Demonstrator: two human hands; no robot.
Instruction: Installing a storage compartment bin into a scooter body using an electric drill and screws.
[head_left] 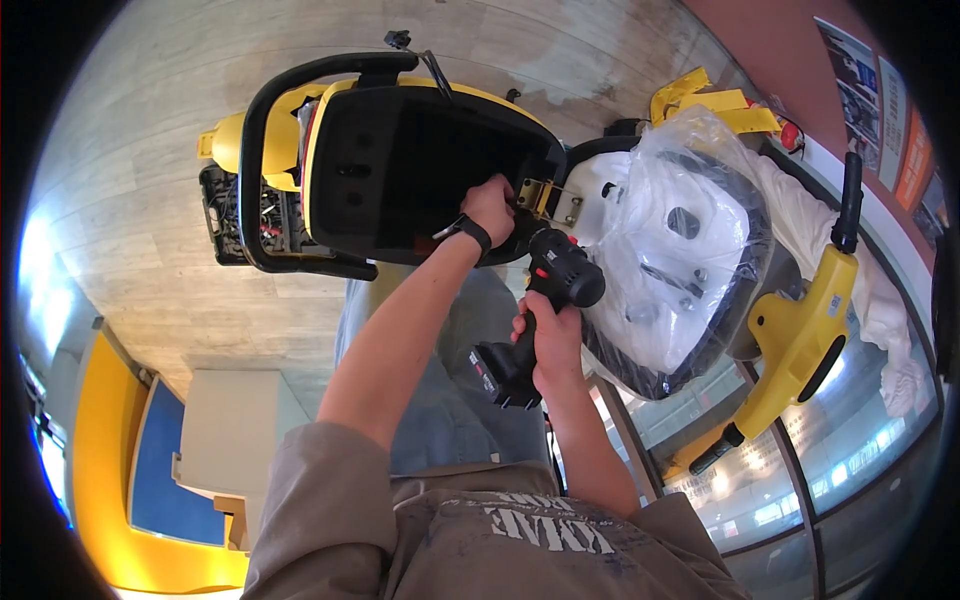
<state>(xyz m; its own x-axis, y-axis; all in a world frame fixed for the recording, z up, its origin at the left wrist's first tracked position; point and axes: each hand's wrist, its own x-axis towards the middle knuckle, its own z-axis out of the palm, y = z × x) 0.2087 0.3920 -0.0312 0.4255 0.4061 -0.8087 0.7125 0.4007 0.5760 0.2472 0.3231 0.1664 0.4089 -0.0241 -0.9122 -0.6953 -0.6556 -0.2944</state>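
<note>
My right hand [552, 335] is wrapped around the grip of a black cordless drill [565, 270], its battery pointing down toward my body. The drill's front end reaches toward a brass-coloured hinge [538, 198]; the tip itself is hard to make out. Beside the hinge, my left hand [490, 212] has its fingers bent and pressed together at the edge of a black panel with a yellow rim [420, 170]. What those fingers hold, if anything, is hidden. The hinge joins this panel to a white moulded body [650, 230] under clear plastic film.
A thick black tube handle [258, 160] curves around the panel's left end. Behind it lies an open black tool case [228, 215]. A yellow handlebar with black grips [800, 325] stands at the right. Yellow strap-like parts [715, 105] are at the back, and a pale cabinet [235, 425] at lower left.
</note>
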